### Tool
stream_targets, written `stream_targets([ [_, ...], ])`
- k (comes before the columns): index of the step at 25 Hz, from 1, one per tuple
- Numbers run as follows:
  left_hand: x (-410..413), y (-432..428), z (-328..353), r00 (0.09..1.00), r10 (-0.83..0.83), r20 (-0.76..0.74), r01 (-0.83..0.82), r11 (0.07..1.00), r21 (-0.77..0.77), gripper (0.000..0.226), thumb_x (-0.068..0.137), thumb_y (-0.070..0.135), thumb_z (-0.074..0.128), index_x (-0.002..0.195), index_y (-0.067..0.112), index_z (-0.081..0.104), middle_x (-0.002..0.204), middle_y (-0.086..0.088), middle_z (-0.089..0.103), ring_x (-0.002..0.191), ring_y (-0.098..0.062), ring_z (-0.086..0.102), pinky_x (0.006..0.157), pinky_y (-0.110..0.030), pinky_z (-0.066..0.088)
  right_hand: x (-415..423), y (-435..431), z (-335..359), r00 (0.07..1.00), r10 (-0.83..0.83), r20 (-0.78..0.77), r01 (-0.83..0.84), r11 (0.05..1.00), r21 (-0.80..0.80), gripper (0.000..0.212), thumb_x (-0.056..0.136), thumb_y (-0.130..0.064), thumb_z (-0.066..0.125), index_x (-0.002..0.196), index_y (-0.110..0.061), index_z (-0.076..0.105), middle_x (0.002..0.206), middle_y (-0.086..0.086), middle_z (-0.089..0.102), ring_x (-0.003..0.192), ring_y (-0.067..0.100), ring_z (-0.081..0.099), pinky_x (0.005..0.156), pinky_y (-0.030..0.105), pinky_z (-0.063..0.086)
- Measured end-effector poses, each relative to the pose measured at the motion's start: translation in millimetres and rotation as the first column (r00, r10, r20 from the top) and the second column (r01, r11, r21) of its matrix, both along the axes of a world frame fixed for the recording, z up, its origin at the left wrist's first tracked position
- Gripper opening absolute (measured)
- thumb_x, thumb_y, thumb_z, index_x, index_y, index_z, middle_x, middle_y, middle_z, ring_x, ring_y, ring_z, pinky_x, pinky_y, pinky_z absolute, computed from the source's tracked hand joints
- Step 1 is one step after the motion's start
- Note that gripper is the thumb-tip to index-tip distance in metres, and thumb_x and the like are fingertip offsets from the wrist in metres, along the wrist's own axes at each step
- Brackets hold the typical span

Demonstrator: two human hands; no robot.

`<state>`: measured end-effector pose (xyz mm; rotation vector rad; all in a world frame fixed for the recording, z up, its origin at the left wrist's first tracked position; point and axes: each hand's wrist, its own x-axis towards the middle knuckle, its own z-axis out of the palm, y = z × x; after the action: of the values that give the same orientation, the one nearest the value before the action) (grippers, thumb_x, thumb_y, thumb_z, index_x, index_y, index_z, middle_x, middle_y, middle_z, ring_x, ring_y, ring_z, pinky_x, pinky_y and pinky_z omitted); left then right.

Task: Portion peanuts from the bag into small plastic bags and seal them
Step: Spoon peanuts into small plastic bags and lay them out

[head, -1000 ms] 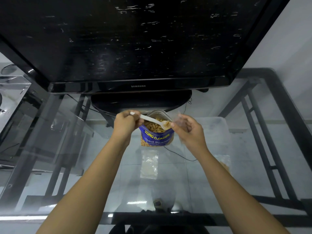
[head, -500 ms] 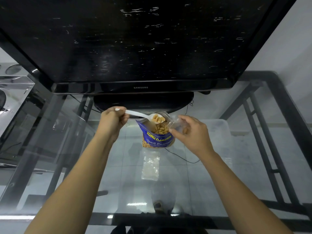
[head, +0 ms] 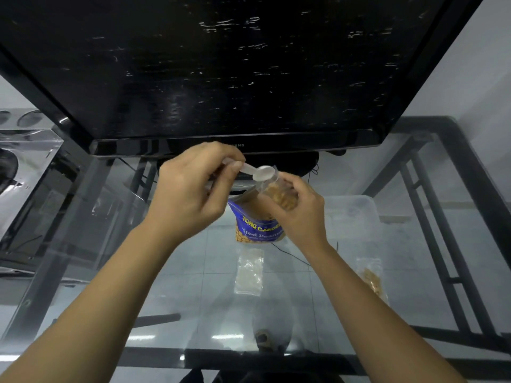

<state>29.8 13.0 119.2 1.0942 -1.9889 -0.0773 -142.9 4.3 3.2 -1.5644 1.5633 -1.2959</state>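
A blue peanut bag point(head: 258, 228) stands upright on the glass table, behind my hands. My left hand point(head: 190, 194) pinches the handle of a white plastic spoon point(head: 257, 171), whose bowl is turned over the mouth of a small clear bag point(head: 282, 193). My right hand point(head: 297, 214) grips that small bag, which holds some peanuts, just above the blue bag. An empty small plastic bag point(head: 249, 272) lies flat on the glass in front of the blue bag. A small bag with peanuts point(head: 372, 280) lies to the right.
A large black television point(head: 221, 73) on its stand fills the back of the glass table point(head: 166, 286). A clear plastic container point(head: 354, 214) sits right of the peanut bag. A clear box point(head: 25, 172) is at the far left. A dark metal frame runs along the right.
My left hand lifted the loaded spoon out of the blue bag and moved it right over the small bag, tipping it. My right hand raised the small bag, which now holds peanuts.
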Motion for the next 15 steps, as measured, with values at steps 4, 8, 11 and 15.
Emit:
stream_targets([
  [4,12.8,-20.9,-16.4,0.843,0.277,-0.462,-0.165,0.949,0.268,0.010,0.089,0.017,0.055,0.082,0.019,0.061,0.064,0.007,0.060,0.059,-0.009,0.057,0.060,-0.022,0.046,-6.9,5.0,1.7,0.998,-0.034,0.045,0.033,0.999,0.021,0.048,0.070,-0.031,0.079,0.112,-0.018,0.061,0.089,-0.012,0.065,0.084,0.000,0.061,0.076,0.019,0.053],
  [8,4.3,-36.4,-86.2,0.858,0.444,-0.258,-0.139,0.685,0.715,0.008,0.085,0.022,0.059,0.089,0.021,0.066,0.065,0.000,0.066,0.061,-0.010,0.063,0.074,-0.039,0.056,-20.2,17.7,-0.9,0.992,-0.085,0.093,0.080,0.995,0.054,0.043,0.068,-0.032,0.080,0.105,-0.019,0.062,0.084,-0.021,0.063,0.081,-0.003,0.062,0.072,0.010,0.050],
  [11,-5.6,-29.8,-106.3,0.905,0.424,0.040,-0.325,0.626,0.709,0.050,0.088,0.029,0.060,0.130,0.007,0.049,0.083,-0.005,0.066,0.085,-0.024,0.065,0.087,-0.044,0.053,-30.6,25.5,-2.9,0.986,-0.126,0.112,0.115,0.988,0.101,0.040,0.069,-0.034,0.079,0.101,-0.017,0.061,0.088,-0.011,0.067,0.083,0.005,0.066,0.068,0.012,0.053],
  [15,-27.2,1.7,-102.9,0.874,0.478,-0.090,-0.397,0.808,0.436,0.047,0.089,0.020,0.055,0.133,0.006,0.044,0.118,-0.014,0.052,0.101,-0.023,0.055,0.088,-0.028,0.044,-44.4,37.8,-4.8,0.967,-0.187,0.171,0.160,0.974,0.163,0.039,0.070,-0.035,0.079,0.098,-0.015,0.061,0.090,-0.004,0.069,0.082,0.009,0.068,0.061,0.019,0.056],
])
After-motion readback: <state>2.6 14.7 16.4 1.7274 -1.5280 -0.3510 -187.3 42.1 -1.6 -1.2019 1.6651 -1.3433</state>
